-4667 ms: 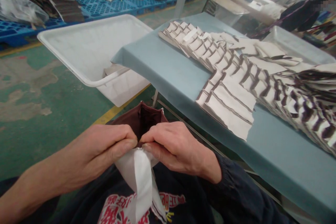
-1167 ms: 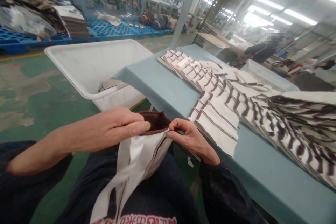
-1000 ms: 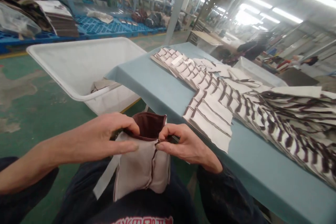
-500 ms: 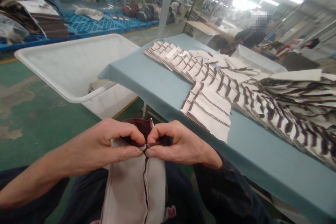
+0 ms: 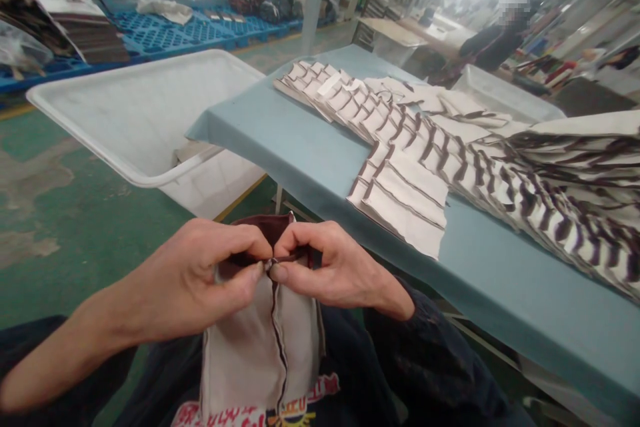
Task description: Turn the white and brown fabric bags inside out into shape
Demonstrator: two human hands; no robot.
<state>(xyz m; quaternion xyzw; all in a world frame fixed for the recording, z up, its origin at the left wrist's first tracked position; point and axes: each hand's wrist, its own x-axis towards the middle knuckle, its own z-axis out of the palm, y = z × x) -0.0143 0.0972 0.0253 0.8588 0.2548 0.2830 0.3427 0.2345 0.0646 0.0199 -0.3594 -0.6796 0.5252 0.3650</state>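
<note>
Over my lap hangs a cream fabric piece (image 5: 245, 353) with a dark brown lining and a dark seam running down its middle. My left hand (image 5: 215, 273) pinches its upper edge between thumb and forefinger, just left of the seam. On the right side of the same seam, my right hand (image 5: 330, 267) pinches the edge too, the two thumbs nearly touching. The brown lining shows open behind my fingers. What exactly lies between the fingertips is too small to make out. Similar cream pieces with brown edges (image 5: 405, 193) lie on the table to the right.
A blue-covered table (image 5: 280, 127) extends from centre to right, bearing a long overlapping row of cream pieces (image 5: 450, 153). Left of it stands a white plastic bin (image 5: 125, 93). Blue pallets (image 5: 155, 33) hold stacked goods behind. A person (image 5: 495, 40) sits farther back at right.
Both hands have shifted slightly up and left in view, still pinching at the seam. My left thumb has bent and drawn back a little. The fabric's lower part has lifted, showing printed clothing beneath.
</note>
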